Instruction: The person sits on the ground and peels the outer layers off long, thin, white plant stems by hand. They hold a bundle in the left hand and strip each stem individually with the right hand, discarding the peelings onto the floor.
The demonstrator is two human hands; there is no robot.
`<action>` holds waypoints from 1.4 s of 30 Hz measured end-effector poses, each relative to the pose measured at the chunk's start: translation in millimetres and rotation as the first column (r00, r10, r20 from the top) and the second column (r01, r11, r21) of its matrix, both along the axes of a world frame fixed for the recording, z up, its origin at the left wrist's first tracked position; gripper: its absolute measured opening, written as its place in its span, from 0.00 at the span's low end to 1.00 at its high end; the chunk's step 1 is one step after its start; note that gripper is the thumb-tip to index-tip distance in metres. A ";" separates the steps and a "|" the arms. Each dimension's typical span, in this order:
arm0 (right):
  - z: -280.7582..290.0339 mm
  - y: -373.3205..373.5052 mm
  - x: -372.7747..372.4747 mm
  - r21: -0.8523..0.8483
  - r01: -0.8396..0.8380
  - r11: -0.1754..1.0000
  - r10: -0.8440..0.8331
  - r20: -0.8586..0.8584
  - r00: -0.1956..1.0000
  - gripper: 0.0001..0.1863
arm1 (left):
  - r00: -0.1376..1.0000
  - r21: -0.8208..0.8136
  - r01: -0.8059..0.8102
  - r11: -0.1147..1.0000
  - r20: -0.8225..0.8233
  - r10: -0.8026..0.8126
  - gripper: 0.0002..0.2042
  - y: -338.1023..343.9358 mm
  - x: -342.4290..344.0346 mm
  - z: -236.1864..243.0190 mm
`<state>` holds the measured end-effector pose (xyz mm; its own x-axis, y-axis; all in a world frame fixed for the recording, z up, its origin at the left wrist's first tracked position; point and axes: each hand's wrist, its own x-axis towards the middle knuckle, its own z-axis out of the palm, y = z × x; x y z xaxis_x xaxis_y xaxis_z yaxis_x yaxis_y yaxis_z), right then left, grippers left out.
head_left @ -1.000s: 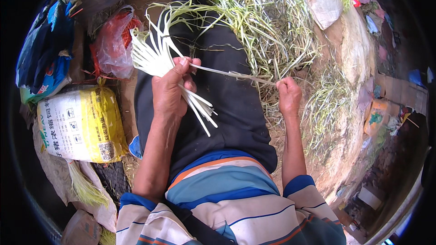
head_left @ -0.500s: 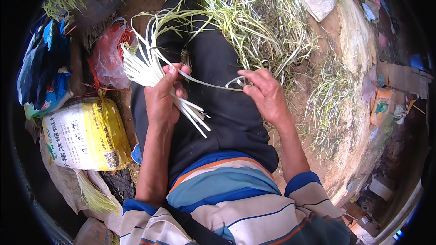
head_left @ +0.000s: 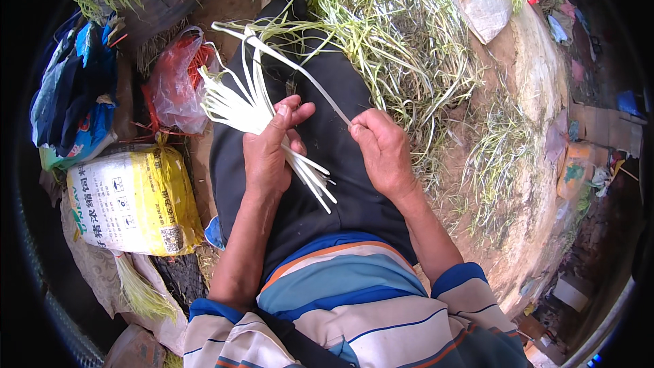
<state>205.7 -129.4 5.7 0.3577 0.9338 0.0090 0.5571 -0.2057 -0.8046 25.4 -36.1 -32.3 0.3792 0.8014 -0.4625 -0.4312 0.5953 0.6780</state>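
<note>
My left hand point(head_left: 271, 153) is closed round a bunch of blanched chives point(head_left: 237, 108), over my dark trousers. The white leaves fan out past the thumb toward the far left, and the cut-looking stalk ends point(head_left: 312, 178) stick out below the palm. Its index and middle fingers reach out beyond the bunch. My right hand point(head_left: 383, 152), to the right of it, pinches the near end of a single chive stalk point(head_left: 313, 82). That stalk runs taut-looking up to the far left, above the bunch, apart from my left fingers.
A large heap of loose chives point(head_left: 415, 48) lies at the far right of my legs. More strands point(head_left: 501, 146) are scattered on the soil. At left sit a white-and-yellow sack point(head_left: 129, 197), a clear plastic bag with red string point(head_left: 178, 85) and a blue bag point(head_left: 75, 95).
The stalk's free end has swung up and away from my left fingers. My right hand has come lower and closed more tightly. My left hand has shifted right with the bunch.
</note>
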 end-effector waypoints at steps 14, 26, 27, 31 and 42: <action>-30.3 -19.9 23.9 -0.064 -0.127 0.990 0.129 0.024 0.991 0.04 | 0.999 0.043 -0.042 0.998 -0.002 0.042 0.09 -6.3 -1.0 -8.8; -34.5 -89.9 89.5 -0.210 0.274 0.939 -0.224 0.231 0.947 0.18 | 1.000 0.036 -0.005 0.999 0.001 0.005 0.13 -6.8 3.1 -7.0; -27.8 -75.8 70.8 -0.138 0.176 0.975 -0.165 0.089 0.982 0.18 | 1.000 0.039 0.002 0.999 0.001 -0.002 0.13 -7.8 4.2 -6.9; -10.2 -19.1 -0.6 0.019 -0.174 0.984 0.172 0.105 0.980 0.12 | 1.000 0.041 0.025 0.999 -0.013 -0.024 0.15 -10.6 5.8 -4.2; -47.0 -83.9 65.0 -0.303 0.070 0.950 -0.104 -0.097 0.990 0.06 | 0.998 0.057 -0.029 0.998 0.053 0.026 0.14 6.4 -10.3 1.3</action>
<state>270.7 -213.3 -41.3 0.4204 0.8529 -0.3095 0.4377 -0.4894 -0.7542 15.1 -29.7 -31.0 0.3793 0.8364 -0.3956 -0.4826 0.5436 0.6867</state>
